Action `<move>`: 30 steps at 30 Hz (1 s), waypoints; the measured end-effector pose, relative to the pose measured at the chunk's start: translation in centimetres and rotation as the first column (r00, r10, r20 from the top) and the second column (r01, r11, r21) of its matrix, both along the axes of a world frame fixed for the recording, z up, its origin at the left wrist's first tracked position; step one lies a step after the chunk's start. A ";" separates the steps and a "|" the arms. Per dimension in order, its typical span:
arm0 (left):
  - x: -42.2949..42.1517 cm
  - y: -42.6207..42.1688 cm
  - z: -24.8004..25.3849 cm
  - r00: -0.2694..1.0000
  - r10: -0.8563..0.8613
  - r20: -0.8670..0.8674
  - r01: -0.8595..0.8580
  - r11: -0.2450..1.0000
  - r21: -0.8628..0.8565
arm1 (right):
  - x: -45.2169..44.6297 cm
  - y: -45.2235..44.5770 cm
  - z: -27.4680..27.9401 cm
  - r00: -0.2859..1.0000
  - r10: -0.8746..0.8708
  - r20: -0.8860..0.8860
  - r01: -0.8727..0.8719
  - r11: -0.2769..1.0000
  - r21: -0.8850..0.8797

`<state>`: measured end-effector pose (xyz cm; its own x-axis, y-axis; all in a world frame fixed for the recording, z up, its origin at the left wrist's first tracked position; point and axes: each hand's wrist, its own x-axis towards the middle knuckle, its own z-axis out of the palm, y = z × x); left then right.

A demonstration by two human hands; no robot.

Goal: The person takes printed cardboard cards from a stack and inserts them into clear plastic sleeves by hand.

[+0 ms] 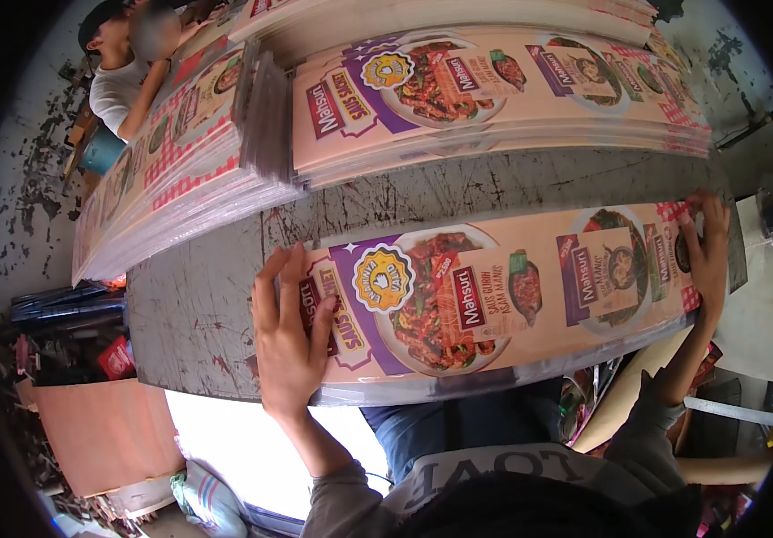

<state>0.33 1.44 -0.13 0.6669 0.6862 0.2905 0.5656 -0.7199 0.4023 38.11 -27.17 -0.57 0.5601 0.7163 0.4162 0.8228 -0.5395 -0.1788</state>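
Observation:
A long printed banner sheet (548, 305) with "Mahsuri" sauce pictures lies along the near edge of the grey table, clear plastic showing under its front edge. It seems to be a small stack, though the layers are hard to count. My left hand (289, 345) holds the left end, thumb on the print and fingers along the side edge. At the opposite end, my right hand (712, 242) grips the right corner with its thumb over the top; some of its fingers are hidden by the edge.
Behind the sheet, a stack of matching banners (494, 134) rests on the scratched grey table (202, 314). Another tall stack (225, 184) stands at the left. A person (122, 90) is at the far upper left. Below the table's left side is a brown board (108, 435).

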 end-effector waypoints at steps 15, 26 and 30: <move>-0.5 -0.2 0.4 0.999 -0.018 0.042 0.019 1.000 -0.018 | -1.8 0.6 0.8 0.999 0.032 -0.021 -0.031 0.999 0.024; -0.1 -0.4 -0.1 0.995 -0.069 0.075 0.076 0.992 -0.098 | -8.7 5.2 0.9 0.980 0.118 -0.161 -0.107 0.991 0.076; 0.0 -0.1 0.3 0.996 -0.084 -0.029 0.084 0.996 -0.002 | -9.5 6.0 0.7 0.989 0.010 -0.146 0.003 0.996 0.086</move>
<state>0.36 1.36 0.18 0.7306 0.6273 0.2698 0.5143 -0.7654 0.3868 28.63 -21.15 0.14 0.6168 0.6835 0.3903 0.7864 -0.5141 -0.3425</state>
